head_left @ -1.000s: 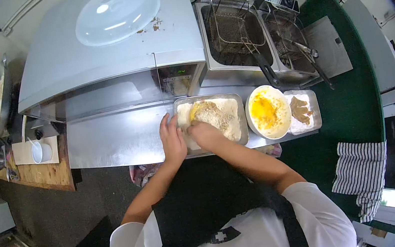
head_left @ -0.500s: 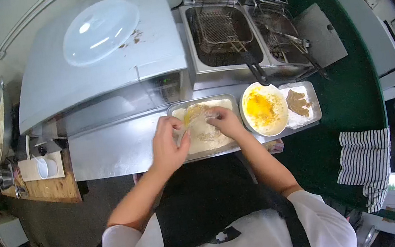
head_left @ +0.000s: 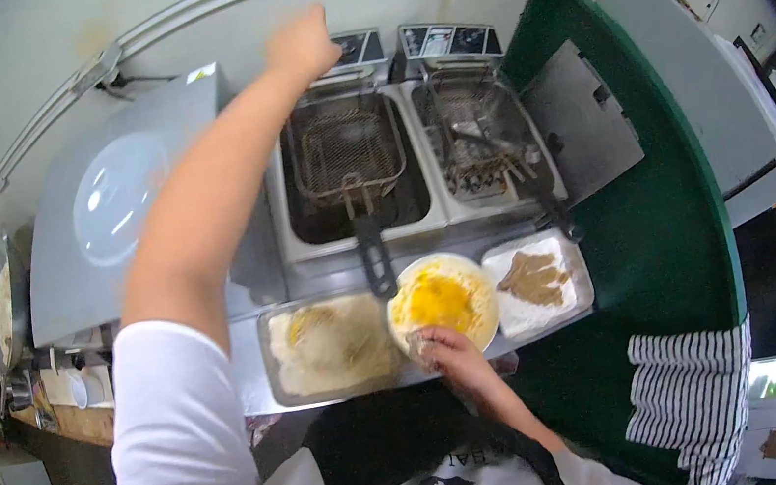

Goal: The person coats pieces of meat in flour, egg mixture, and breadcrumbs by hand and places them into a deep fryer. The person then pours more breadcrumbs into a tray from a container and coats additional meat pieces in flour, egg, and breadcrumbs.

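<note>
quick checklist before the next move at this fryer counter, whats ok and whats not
1. Rectangular wire-mesh basket at the left steel fryer well, black handle toward the person: ok
2. Left bare hand touching the black-and-silver control panel: cannot tell, the hand is blurred
3. Heat setting on that panel: cannot tell, no readable figure
4. Right bare hand clean: not ok, pale coating on the fingers
5. Round cream bowl holding yellow liquid: ok
6. Flat brown piece lying on white powder: ok
</note>
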Motion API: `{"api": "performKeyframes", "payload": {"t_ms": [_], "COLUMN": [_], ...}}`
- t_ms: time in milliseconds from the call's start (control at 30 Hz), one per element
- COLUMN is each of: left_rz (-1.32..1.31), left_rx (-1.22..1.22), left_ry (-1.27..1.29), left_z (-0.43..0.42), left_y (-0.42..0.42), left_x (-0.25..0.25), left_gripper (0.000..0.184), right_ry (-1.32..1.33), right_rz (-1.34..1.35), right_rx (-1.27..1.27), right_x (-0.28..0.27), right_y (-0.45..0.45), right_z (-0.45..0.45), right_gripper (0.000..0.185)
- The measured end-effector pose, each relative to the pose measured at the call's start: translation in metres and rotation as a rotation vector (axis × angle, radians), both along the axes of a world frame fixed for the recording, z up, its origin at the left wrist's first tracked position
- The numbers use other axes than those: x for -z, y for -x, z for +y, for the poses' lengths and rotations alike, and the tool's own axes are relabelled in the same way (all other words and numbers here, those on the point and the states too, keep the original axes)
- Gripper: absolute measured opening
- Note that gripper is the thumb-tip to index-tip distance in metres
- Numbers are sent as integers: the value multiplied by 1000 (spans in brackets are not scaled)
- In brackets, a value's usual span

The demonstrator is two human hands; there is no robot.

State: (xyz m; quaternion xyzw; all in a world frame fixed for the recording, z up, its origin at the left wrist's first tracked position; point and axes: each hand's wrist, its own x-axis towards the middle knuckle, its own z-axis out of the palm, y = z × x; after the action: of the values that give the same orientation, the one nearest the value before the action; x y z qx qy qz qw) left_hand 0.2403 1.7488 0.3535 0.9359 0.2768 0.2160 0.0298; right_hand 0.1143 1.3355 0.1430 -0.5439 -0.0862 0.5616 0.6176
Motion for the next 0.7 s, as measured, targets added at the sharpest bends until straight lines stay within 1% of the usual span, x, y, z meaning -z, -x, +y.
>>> {"api": "performKeyframes", "payload": {"t_ms": [67,100,200,300,400,433,533,700], "left_rz": [-43,-60,62,158,182,189,182,248], "left_rx": [-12,-13,-117,-183,-178,-182,-228,-124], "left_ry": [-17,-19,-49,-10,-76,-53,-90,-124], "left_z": [9,14,28,34,42,42,40,52], "left_y": [-41,-58,-97,-111,-115,-115,-116,-118], "left_x": [26,37,61,69,75,74,73,74], "left_gripper": [41,42,52,53,54,57,49,55], "right_ry": [-74,-19,72,35,24,16,-2,-25], "right_rz": [25,24,-101,-65,-35,-37,-51,-33], "right_rx": [27,49,78,135,119,116,104,96], "right_x": [-7,-6,-16,-8,-6,-3,10,11], "right_y": [-18,-26,-52,-73,-91,-95,-103,-111], "right_z": [-21,-31,-56,-80,-91,-92,-93,-90], "right_gripper": [26,25,25,24,27,27,29,30]}}
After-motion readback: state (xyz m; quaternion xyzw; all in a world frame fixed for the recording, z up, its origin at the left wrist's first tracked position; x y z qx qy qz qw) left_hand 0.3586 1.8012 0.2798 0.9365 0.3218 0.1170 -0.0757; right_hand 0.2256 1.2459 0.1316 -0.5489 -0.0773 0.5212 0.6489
